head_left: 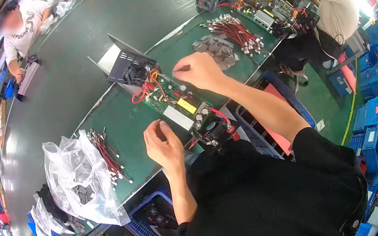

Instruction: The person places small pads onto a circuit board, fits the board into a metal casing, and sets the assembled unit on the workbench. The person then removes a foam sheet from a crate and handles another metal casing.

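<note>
Blue crates (370,80) stack beside a green floor (319,101) marked with a yellow line (349,116)

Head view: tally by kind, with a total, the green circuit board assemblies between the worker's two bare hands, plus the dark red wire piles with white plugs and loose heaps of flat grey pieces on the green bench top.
Green circuit board assembly: 1
Dark red wire piles: 2
Loose heap of flat grey pieces: 1
Total: 4
</note>
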`<state>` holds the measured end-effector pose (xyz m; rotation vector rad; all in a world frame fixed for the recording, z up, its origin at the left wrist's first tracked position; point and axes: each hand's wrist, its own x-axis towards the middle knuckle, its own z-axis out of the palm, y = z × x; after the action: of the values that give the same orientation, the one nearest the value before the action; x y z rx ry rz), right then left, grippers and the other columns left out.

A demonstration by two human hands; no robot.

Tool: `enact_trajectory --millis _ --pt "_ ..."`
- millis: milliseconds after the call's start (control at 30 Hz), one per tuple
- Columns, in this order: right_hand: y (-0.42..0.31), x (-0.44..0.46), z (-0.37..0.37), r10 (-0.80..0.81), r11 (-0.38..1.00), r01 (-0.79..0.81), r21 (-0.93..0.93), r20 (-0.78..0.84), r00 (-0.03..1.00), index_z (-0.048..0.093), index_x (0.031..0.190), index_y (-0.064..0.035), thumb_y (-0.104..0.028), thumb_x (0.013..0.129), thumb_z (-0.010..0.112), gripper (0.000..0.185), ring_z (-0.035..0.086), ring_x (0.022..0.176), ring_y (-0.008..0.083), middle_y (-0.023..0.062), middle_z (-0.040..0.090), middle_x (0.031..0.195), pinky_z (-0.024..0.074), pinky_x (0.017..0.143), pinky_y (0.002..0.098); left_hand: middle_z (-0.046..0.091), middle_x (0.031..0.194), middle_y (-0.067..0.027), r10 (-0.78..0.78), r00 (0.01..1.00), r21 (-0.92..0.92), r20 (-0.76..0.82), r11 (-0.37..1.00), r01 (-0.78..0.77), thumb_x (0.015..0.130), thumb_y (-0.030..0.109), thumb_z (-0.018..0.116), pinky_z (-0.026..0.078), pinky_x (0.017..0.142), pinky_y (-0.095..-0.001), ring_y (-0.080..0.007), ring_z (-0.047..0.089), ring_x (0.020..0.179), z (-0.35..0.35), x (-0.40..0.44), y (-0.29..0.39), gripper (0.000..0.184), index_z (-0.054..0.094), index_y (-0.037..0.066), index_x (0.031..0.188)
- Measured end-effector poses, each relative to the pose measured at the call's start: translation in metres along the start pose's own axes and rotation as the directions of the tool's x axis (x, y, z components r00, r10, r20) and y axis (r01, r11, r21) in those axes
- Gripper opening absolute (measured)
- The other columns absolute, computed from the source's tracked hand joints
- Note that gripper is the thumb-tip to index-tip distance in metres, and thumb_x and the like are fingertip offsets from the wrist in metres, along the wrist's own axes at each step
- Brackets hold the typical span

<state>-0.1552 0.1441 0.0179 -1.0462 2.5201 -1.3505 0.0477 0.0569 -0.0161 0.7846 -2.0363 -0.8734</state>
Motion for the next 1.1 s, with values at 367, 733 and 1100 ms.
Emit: enact_trajectory --millis 367,733,1100 --pt "-0.007 0.008 -0.012 0.083 0.995 -0.099 0.031 0.327 0.941 0.075 0.096 -0.0049 -0.024 0.085 0.052 0.032 0.069 0.084 0.0337 0.0198 0.071 0.088 0.0526 0.077 0.0386 0.065 0.087 -0.0148 -0.023 0.998 0.015 0.052 1.0 0.022 0.094 0.013 0.061 0.051 0.07 -0.0359 -0.0268 0.063 0.075 -0.002 0.002 0.005 0.015 0.065 0.0 0.098" --pt "0.007 0.003 -0.057 0.041 0.97 -0.01 -0.243 0.125 0.991 0.071 0.101 -0.003 -0.02 0.086 0.066 0.023 0.069 0.083 0.026 0.0159 0.071 0.09 0.0534 0.074 0.0352 0.065 0.085 -0.0123 0.011 0.999 0.028 0.043 1.0 -0.012 0.09 0.01 0.063 0.051 0.063 -0.0378 -0.0288 0.065 0.07 -0.001 0.001 0.002 0.009 0.065 0.003 0.096" --pt "0.037 -0.036 -0.088 -0.138 0.867 0.185 -0.463 0.133 0.981 0.064 0.093 -0.0017 -0.004 0.076 0.068 0.017 0.061 0.085 0.0377 0.017 0.06 0.089 0.0492 0.075 0.0454 0.064 0.083 -0.0121 0.044 0.999 0.071 0.024 0.996 -0.045 0.091 0.013 0.063 0.05 0.065 -0.0367 -0.0265 0.062 0.07 0.001 0.0 -0.001 0.01 0.066 0.004 0.094"
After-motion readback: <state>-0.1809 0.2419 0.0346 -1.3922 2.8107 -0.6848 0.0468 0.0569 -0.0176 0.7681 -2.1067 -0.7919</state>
